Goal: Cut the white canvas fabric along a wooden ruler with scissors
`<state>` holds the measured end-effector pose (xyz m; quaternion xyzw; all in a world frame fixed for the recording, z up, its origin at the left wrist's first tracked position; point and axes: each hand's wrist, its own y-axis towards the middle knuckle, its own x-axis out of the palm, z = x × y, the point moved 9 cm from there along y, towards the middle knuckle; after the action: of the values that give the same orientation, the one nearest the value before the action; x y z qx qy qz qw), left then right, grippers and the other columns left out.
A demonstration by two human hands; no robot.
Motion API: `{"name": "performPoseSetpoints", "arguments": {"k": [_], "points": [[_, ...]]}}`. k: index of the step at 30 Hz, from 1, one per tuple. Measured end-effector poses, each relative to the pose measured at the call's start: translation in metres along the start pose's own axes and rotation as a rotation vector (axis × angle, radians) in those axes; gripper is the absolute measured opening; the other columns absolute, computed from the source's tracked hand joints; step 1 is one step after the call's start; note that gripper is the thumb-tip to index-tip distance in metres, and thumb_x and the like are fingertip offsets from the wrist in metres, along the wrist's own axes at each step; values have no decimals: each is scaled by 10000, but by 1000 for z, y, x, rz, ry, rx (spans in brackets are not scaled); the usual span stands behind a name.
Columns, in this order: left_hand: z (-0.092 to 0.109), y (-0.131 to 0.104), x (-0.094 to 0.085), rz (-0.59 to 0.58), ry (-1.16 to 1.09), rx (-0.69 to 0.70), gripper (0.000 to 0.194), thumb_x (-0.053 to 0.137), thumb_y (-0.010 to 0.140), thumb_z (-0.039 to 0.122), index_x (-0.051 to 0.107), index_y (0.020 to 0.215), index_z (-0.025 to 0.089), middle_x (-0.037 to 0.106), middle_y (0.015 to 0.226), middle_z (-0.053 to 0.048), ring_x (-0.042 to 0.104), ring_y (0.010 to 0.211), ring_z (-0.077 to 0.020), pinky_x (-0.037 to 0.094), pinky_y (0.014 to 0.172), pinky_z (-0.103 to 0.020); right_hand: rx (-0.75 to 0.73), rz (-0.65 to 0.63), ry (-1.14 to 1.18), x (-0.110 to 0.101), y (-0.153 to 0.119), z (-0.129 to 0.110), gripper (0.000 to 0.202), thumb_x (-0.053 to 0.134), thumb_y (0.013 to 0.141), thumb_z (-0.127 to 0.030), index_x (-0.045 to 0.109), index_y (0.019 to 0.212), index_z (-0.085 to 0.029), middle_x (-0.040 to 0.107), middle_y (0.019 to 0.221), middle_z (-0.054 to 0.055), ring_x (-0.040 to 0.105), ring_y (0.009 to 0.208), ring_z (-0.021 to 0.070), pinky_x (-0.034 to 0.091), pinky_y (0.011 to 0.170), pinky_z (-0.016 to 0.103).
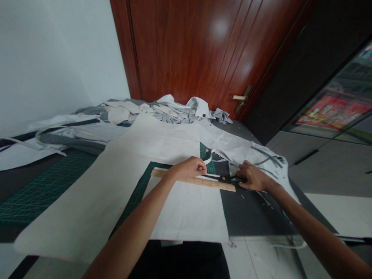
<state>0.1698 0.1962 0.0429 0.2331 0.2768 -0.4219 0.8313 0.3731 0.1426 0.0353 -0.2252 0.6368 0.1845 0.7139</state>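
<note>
You have the white panel (pixel 188 213) flat, near side of the ruler (pixel 215 184); its far edge shows beyond, so trimming appears unfinished. Your right hand (pixel 252 176) grips scissors (pixel 234 179) off the ruler's right end; your left hand (pixel 199 167) pinches a pale strip (pixel 208 159) just past the ruler. Far beyond, cloth pieces (pixel 174 110) lie heaped.

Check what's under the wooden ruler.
White fabric shows along the near side of the wooden ruler; dark tabletop by its right end. What lies directly beneath is covered.

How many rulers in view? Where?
1: a wooden ruler lying across the white fabric piece, partly covered by the left forearm, its right end near the scissors in the right hand. Others could be hidden under the piled fabric.
</note>
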Motion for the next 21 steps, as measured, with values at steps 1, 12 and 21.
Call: {"name": "performPoseSetpoints", "arguments": {"k": [1, 12, 21], "points": [[0, 0, 1, 3, 6, 3, 154, 598, 858, 137, 732, 784, 121, 650, 743, -10, 525, 673, -115, 359, 637, -219, 2, 0, -2, 0, 0, 0, 224, 644, 841, -355, 621, 693, -188, 612, 779, 90, 534, 799, 247, 338, 750, 356], [-8, 1, 1, 27, 50, -36, 153, 566, 822, 123, 650, 694, 135, 547, 679, 24, 443, 614, -105, 293, 590, -237, -26, 10, -5, 0, 13, 1, 247, 650, 841, -372, 615, 669, -198, 597, 743, 78, 533, 765, 236, 350, 740, 347], [-15, -10, -8, 14, 43, -151, 136, 567, 844, 186, 656, 747, 151, 579, 674, 22, 483, 635, -121, 327, 602, -235, -44, 16, -4, 7, 17, 5, 237, 633, 866, -365, 631, 706, -191, 619, 762, 79, 560, 745, 224, 379, 761, 343]]}}
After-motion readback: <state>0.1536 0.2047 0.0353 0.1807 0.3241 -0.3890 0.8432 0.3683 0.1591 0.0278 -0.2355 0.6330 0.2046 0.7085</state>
